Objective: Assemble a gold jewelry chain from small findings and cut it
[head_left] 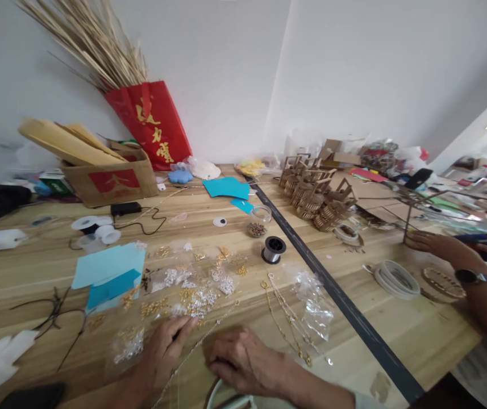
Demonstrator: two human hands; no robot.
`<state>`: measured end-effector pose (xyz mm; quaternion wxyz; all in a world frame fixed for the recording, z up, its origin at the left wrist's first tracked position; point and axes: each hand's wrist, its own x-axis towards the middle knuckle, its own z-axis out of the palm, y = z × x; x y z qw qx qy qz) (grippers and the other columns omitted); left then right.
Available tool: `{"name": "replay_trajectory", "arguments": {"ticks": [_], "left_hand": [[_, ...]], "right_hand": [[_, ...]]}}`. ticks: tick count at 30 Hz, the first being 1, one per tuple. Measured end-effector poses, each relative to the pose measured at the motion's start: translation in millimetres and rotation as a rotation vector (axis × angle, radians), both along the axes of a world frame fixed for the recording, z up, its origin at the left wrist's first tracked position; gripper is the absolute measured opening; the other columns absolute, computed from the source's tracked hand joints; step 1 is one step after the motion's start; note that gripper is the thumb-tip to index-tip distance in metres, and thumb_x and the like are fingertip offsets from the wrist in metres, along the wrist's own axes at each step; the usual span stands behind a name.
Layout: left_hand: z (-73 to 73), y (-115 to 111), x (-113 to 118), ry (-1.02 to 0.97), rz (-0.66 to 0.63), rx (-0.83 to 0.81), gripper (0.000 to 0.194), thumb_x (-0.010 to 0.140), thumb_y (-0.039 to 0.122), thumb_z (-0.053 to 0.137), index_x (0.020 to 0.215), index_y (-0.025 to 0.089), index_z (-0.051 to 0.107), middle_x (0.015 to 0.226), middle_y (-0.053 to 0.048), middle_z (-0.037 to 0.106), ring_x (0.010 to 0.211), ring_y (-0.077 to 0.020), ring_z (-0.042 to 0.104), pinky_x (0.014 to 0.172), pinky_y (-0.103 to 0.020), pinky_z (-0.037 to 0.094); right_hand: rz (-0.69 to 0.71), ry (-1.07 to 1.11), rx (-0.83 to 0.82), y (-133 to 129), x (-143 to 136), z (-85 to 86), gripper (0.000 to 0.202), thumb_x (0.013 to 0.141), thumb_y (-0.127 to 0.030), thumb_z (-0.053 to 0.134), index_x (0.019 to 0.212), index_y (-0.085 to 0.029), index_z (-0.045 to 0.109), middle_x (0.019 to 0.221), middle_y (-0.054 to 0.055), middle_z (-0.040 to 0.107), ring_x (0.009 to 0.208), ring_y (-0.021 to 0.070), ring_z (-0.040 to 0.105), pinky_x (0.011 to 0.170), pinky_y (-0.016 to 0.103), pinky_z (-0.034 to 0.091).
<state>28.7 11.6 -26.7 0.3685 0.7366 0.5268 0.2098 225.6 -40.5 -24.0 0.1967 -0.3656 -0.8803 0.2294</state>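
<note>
My left hand (170, 342) reaches in at the lower middle, thumb and forefinger close together at the edge of a pile of small silver jewellery findings (203, 300). Whether a piece is between the fingertips is too small to see. My right hand (245, 359) is closed, its fingers curled down toward the table; what they hold, if anything, is hidden. Between the hands runs a thin silver chain (203, 339). A pale ring-shaped object (215, 392) shows partly beneath my right hand. Finished-looking gold and silver chains (288, 318) lie right of it, beside clear plastic bags (313, 301).
A wire spool (274, 250) and a jar of beads (257, 228) stand further back. Blue card sheets (111, 272) lie left. A dark strip (332, 284) crosses the table. At right, a co-worker's hand (428, 243) is near small wooden baskets (315, 196) and coiled white tubing (396, 279).
</note>
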Motion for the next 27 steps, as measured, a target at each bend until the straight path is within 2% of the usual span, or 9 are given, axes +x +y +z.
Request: {"name": "replay_trajectory", "arguments": {"ticks": [4,9,13,16,21,25,27], "left_hand": [[-3.6,1,-1,-0.022,0.010,0.025,0.042,0.084,0.051,0.035,0.057,0.019,0.039,0.056,0.001,0.046,0.058,-0.0153,0.045,0.057,-0.026,0.038],[-2.6,1,-1,0.055,-0.060,0.074,0.041,0.081,0.049,0.041,0.053,0.020,0.036,0.052,0.003,0.042,0.054,-0.0143,0.043,0.053,-0.025,0.035],[8.2,-1,0,0.218,-0.154,0.049,0.025,0.076,0.039,0.050,0.060,0.019,0.050,0.055,0.002,0.049,0.055,-0.0155,0.048,0.055,-0.025,0.035],[19.5,-3,-1,0.345,-0.206,0.075,0.012,0.072,0.026,0.052,0.063,0.020,0.055,0.059,0.001,0.055,0.058,-0.0162,0.051,0.058,-0.025,0.035],[35.0,-6,-5,0.511,-0.241,0.046,0.008,0.071,0.024,0.052,0.066,0.020,0.058,0.067,-0.001,0.061,0.066,-0.0191,0.055,0.063,-0.027,0.034],[38.6,-7,-7,0.547,-0.267,-0.004,0.009,0.070,0.025,0.052,0.066,0.020,0.058,0.071,-0.003,0.063,0.072,-0.0218,0.057,0.067,-0.029,0.034],[37.5,-8,-8,0.563,-0.277,-0.026,0.007,0.069,0.026,0.053,0.068,0.020,0.058,0.073,-0.003,0.063,0.073,-0.0222,0.056,0.069,-0.029,0.034]], "right_hand": [[0.006,-0.017,0.037,-3,1,5.6,0.013,0.094,-0.020,0.046,0.087,-0.017,0.057,0.081,0.003,0.064,0.073,0.0143,0.060,0.068,0.021,0.042],[0.014,-0.070,0.084,-5,4,3.7,0.014,0.094,-0.021,0.045,0.089,-0.017,0.057,0.083,0.003,0.065,0.073,0.0144,0.060,0.069,0.021,0.042],[-0.022,-0.113,0.110,-5,8,3.3,0.014,0.094,-0.022,0.046,0.089,-0.017,0.058,0.085,0.004,0.066,0.074,0.0151,0.062,0.068,0.023,0.043],[-0.125,-0.159,0.121,-4,12,8.2,0.012,0.095,-0.022,0.046,0.092,-0.018,0.057,0.088,0.003,0.066,0.075,0.0153,0.063,0.065,0.024,0.042],[-0.338,-0.248,0.122,3,22,15.8,0.012,0.096,-0.021,0.046,0.088,-0.020,0.055,0.085,0.001,0.064,0.068,0.0140,0.061,0.055,0.023,0.034],[-0.521,-0.314,0.116,10,32,15.7,0.008,0.093,-0.017,0.049,0.089,-0.019,0.055,0.087,0.003,0.062,0.066,0.0135,0.059,0.053,0.024,0.031],[-0.564,-0.344,0.098,13,35,14.8,0.010,0.092,-0.014,0.049,0.088,-0.019,0.055,0.089,0.003,0.061,0.066,0.0136,0.060,0.053,0.024,0.031]]}}
